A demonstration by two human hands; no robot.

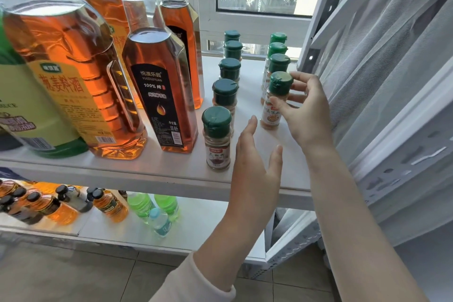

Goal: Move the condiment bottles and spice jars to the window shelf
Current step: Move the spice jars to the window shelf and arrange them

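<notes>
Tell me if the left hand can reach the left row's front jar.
Probably yes: the left hand hovers open just right of the front jar, with nothing between them. The right hand grips another jar.

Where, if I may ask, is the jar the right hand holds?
In the head view, the jar is frontmost in the right row on the window shelf, held by the right hand.

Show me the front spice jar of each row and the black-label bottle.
front jar of the left row (pixel 216 119): head view, green cap.
front jar of the right row (pixel 281 82): head view, green cap.
black-label bottle (pixel 153 92): head view, label.
</notes>
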